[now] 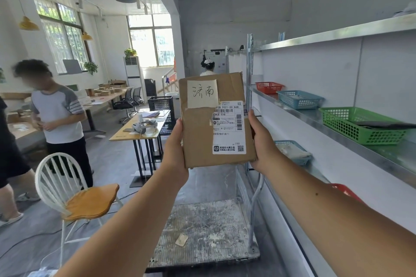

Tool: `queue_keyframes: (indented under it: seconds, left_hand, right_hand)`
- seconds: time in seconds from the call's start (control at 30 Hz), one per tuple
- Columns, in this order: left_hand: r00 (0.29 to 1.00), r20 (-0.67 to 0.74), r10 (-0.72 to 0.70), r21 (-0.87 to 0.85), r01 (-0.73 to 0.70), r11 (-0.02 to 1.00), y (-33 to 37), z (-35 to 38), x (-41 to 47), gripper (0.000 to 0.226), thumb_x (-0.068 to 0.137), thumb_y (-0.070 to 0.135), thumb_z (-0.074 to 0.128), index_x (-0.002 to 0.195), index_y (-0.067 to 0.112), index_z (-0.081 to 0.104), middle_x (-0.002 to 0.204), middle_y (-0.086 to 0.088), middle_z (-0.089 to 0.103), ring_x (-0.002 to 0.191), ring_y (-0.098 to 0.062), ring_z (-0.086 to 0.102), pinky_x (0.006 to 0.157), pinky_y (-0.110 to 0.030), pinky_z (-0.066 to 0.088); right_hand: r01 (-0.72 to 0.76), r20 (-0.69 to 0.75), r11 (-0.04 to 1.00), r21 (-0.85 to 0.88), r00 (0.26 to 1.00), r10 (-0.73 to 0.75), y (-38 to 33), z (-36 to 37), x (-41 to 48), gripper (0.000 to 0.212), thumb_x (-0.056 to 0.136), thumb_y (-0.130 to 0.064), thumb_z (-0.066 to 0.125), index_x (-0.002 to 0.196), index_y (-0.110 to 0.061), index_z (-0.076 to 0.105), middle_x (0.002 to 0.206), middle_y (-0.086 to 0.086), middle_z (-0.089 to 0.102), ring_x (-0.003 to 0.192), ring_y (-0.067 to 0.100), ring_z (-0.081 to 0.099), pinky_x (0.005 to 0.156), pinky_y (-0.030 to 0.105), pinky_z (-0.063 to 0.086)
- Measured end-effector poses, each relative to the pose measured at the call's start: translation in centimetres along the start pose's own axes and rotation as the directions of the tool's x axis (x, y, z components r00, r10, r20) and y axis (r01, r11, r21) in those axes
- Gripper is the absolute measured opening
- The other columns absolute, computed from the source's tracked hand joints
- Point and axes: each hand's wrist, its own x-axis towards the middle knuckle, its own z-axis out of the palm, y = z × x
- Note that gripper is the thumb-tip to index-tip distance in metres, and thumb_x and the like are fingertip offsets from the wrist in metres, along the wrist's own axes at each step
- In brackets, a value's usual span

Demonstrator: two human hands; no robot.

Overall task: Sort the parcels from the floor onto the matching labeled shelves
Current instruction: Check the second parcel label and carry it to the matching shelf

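Note:
I hold a flat brown cardboard parcel upright in front of me at chest height. A pale handwritten note and a white shipping label are stuck on its face. My left hand grips its left edge and my right hand grips its right edge. To the right runs a metal shelf carrying a red basket, a blue basket and a green basket. Another blue basket sits on a lower shelf level, just right of the parcel.
A dusty flat trolley lies on the floor below my arms. A white chair with an orange seat stands to the left. Two people stand at the left, a table and a black crate further back.

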Motion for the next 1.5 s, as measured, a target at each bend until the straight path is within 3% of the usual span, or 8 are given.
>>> queue_keyframes:
  seconds: [0.13, 0.3, 0.6, 0.77, 0.97, 1.13, 1.43, 1.5]
  left_hand:
    - [1.0, 0.02, -0.023, 0.012, 0.023, 1.0, 0.0, 0.1, -0.3, 0.052, 0.105, 0.065, 0.041, 0.125, 0.032, 0.076, 0.118, -0.001, 0.082, 0.105, -0.022, 0.08, 0.084, -0.039, 0.058]
    - [0.997, 0.067, -0.033, 0.005, 0.033, 0.999, -0.3, 0.5, -1.1, 0.051, 0.104, 0.065, 0.042, 0.12, 0.033, 0.078, 0.118, 0.0, 0.082, 0.108, -0.023, 0.078, 0.093, -0.042, 0.059]
    - [0.978, 0.188, -0.093, -0.01, 0.096, 0.995, -0.9, 2.4, -2.7, 0.047, 0.106, 0.061, 0.044, 0.117, 0.028, 0.077, 0.11, 0.0, 0.084, 0.097, -0.018, 0.081, 0.067, -0.03, 0.061]
    - [0.96, 0.239, -0.143, 0.001, 0.147, 0.989, -1.7, 3.9, -3.6, 0.055, 0.104, 0.063, 0.046, 0.133, 0.024, 0.073, 0.123, -0.006, 0.08, 0.104, -0.029, 0.076, 0.051, -0.025, 0.058]
    - [0.944, 0.282, -0.173, 0.011, 0.177, 0.984, -3.8, 7.0, -5.3, 0.054, 0.103, 0.064, 0.049, 0.133, 0.026, 0.073, 0.125, -0.005, 0.08, 0.114, -0.027, 0.076, 0.08, -0.038, 0.061]
    - [0.919, 0.348, -0.187, 0.011, 0.196, 0.981, -5.1, 10.7, -7.7, 0.044, 0.105, 0.059, 0.047, 0.12, 0.028, 0.075, 0.108, 0.0, 0.084, 0.089, -0.016, 0.082, 0.072, -0.033, 0.062]
    - [0.87, 0.439, -0.225, 0.05, 0.226, 0.973, -8.2, 18.3, -13.2, 0.058, 0.101, 0.067, 0.049, 0.138, 0.028, 0.07, 0.129, -0.006, 0.078, 0.115, -0.031, 0.076, 0.088, -0.039, 0.058]
    - [0.854, 0.467, -0.229, 0.045, 0.236, 0.971, -8.7, 19.9, -15.1, 0.056, 0.102, 0.064, 0.048, 0.136, 0.026, 0.071, 0.127, -0.007, 0.079, 0.105, -0.027, 0.079, 0.075, -0.032, 0.061]
  right_hand:
    - [0.032, -0.025, 0.999, 0.036, 0.999, -0.032, 0.4, 0.0, -0.7, 0.052, 0.102, -0.067, 0.048, 0.123, -0.029, 0.077, 0.122, 0.008, 0.081, 0.106, 0.03, 0.079, 0.083, 0.048, 0.062]
    - [0.097, -0.079, 0.993, 0.066, 0.993, -0.092, 0.6, -0.5, -1.8, 0.057, 0.101, -0.063, 0.053, 0.135, -0.021, 0.072, 0.133, 0.012, 0.076, 0.121, 0.034, 0.073, 0.097, 0.051, 0.06]
    - [0.141, -0.184, 0.989, 0.05, 0.974, -0.13, -0.6, -1.9, -5.6, 0.045, 0.105, -0.058, 0.051, 0.119, -0.025, 0.077, 0.119, 0.008, 0.082, 0.105, 0.027, 0.08, 0.085, 0.043, 0.062]
    - [0.165, -0.238, 0.985, 0.039, 0.959, -0.152, -1.0, -3.6, -7.7, 0.047, 0.105, -0.058, 0.05, 0.123, -0.024, 0.076, 0.124, 0.01, 0.08, 0.114, 0.031, 0.077, 0.1, 0.053, 0.059]
    - [0.172, -0.303, 0.985, 0.018, 0.94, -0.158, -2.4, -7.1, -10.9, 0.057, 0.101, -0.064, 0.053, 0.134, -0.022, 0.073, 0.13, 0.012, 0.077, 0.122, 0.037, 0.072, 0.107, 0.063, 0.054]
    - [0.188, -0.36, 0.982, -0.01, 0.916, -0.179, -4.6, -10.0, -14.5, 0.053, 0.098, -0.065, 0.059, 0.129, -0.025, 0.076, 0.128, 0.01, 0.079, 0.119, 0.037, 0.074, 0.105, 0.064, 0.055]
    - [0.225, -0.472, 0.974, -0.036, 0.855, -0.215, -8.4, -15.4, -24.1, 0.049, 0.098, -0.062, 0.059, 0.125, -0.026, 0.077, 0.123, 0.009, 0.081, 0.113, 0.034, 0.077, 0.094, 0.052, 0.061]
    - [0.239, -0.49, 0.971, -0.031, 0.843, -0.223, -9.3, -16.2, -26.7, 0.044, 0.103, -0.058, 0.054, 0.121, -0.026, 0.077, 0.122, 0.01, 0.081, 0.109, 0.033, 0.078, 0.089, 0.05, 0.062]
